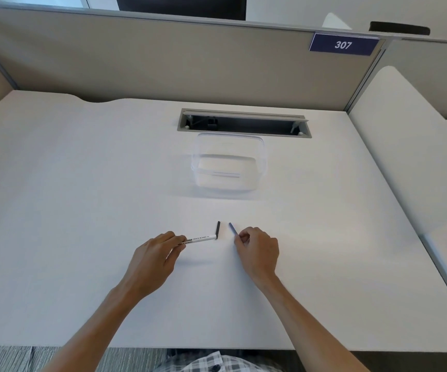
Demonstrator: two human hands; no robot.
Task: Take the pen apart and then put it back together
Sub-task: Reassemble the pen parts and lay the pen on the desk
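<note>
A white marker pen barrel [199, 239] with black printed lettering is held just above a white desk [82, 183], its open end beside a short black piece [218, 230]. The left hand [154, 260] pinches the barrel's near end with curled fingers. The right hand [257, 251] pinches a thin blue refill [233, 230], fingers closed round it.

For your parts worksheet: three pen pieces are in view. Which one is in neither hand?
The short black piece, lying loose on the desk. The left hand holds the white barrel; the right hand pinches the thin blue piece.
</note>
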